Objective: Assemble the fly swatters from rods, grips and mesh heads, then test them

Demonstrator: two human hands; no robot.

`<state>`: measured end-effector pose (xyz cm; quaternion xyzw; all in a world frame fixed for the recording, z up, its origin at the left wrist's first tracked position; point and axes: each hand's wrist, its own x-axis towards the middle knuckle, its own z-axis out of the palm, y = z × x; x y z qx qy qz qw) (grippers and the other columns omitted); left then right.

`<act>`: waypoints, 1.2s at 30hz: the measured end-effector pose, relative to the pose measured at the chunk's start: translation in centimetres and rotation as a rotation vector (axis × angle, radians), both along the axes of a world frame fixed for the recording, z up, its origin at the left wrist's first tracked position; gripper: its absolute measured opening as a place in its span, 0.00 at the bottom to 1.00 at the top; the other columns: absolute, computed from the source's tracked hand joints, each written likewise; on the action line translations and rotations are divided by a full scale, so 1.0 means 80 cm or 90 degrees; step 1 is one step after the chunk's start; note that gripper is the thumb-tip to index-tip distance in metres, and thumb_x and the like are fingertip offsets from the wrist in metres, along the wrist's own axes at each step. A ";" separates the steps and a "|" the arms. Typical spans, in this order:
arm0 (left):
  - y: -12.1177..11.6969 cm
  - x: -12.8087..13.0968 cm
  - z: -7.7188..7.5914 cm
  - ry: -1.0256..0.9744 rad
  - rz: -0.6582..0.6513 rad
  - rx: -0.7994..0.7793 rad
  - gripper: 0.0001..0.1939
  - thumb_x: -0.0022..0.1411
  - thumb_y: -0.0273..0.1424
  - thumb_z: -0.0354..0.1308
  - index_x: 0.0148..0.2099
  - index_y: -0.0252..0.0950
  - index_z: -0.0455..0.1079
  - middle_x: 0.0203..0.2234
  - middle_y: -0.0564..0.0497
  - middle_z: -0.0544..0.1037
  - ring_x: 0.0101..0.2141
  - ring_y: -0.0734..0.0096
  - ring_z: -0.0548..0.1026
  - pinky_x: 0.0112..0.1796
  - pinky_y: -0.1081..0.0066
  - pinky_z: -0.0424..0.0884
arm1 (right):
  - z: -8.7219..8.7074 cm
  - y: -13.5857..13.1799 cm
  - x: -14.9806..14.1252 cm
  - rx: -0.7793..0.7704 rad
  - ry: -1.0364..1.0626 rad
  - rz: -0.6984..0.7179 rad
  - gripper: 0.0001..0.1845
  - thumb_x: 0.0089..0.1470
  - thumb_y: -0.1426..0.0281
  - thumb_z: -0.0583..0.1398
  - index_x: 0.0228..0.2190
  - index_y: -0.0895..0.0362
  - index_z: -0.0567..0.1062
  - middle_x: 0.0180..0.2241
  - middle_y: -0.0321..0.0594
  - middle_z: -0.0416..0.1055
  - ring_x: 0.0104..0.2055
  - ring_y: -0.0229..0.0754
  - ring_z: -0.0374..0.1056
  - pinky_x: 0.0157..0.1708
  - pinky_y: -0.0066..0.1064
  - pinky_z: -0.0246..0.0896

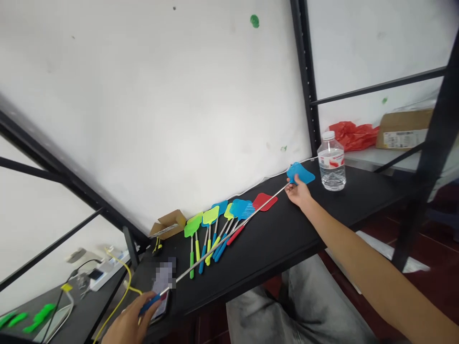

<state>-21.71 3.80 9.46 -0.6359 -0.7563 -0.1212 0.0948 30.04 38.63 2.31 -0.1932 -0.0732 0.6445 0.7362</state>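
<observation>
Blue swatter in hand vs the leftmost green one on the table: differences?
Shaft: the blue swatter shows a long one, the green swatter a short one.
Pose: the blue swatter is held at its handle by the left hand and near its head by the right hand; the green swatter lies on the black table.
Shared: flat head, thin shaft, handle coloured like the head.

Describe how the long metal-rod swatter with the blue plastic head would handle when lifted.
The swatter is probably light, given its slim rod. That rod looks straight, so seems fairly stiff, though its length may let it wobble. The thin, flat head likely flexes.
</observation>
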 end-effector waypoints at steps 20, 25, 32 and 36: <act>0.205 0.083 0.010 -0.824 -0.066 0.596 0.47 0.60 0.33 0.60 0.67 0.48 0.27 0.46 0.47 0.76 0.40 0.70 0.80 0.42 0.63 0.78 | 0.007 -0.017 -0.026 0.114 -0.070 0.137 0.10 0.62 0.72 0.56 0.31 0.57 0.75 0.38 0.45 0.79 0.31 0.36 0.74 0.31 0.25 0.74; 0.223 0.128 -0.017 -0.923 -0.060 0.600 0.54 0.62 0.32 0.58 0.67 0.50 0.14 0.57 0.42 0.70 0.53 0.63 0.74 0.46 0.61 0.78 | 0.004 -0.012 -0.020 0.139 -0.083 0.115 0.11 0.63 0.70 0.55 0.31 0.55 0.76 0.39 0.41 0.79 0.29 0.33 0.73 0.31 0.23 0.73; 0.234 0.128 -0.030 -1.039 -0.118 0.698 0.48 0.65 0.24 0.54 0.67 0.57 0.21 0.60 0.47 0.69 0.56 0.66 0.71 0.46 0.65 0.77 | 0.000 -0.011 -0.027 0.159 -0.147 0.156 0.08 0.60 0.74 0.57 0.34 0.55 0.77 0.43 0.43 0.79 0.33 0.37 0.75 0.32 0.27 0.73; 0.242 0.143 -0.041 -1.161 -0.183 0.583 0.14 0.70 0.32 0.46 0.55 0.42 0.63 0.50 0.43 0.78 0.48 0.65 0.78 0.39 0.73 0.77 | -0.001 -0.013 -0.030 0.159 -0.180 0.171 0.09 0.60 0.75 0.56 0.35 0.53 0.77 0.42 0.39 0.79 0.34 0.36 0.75 0.33 0.26 0.72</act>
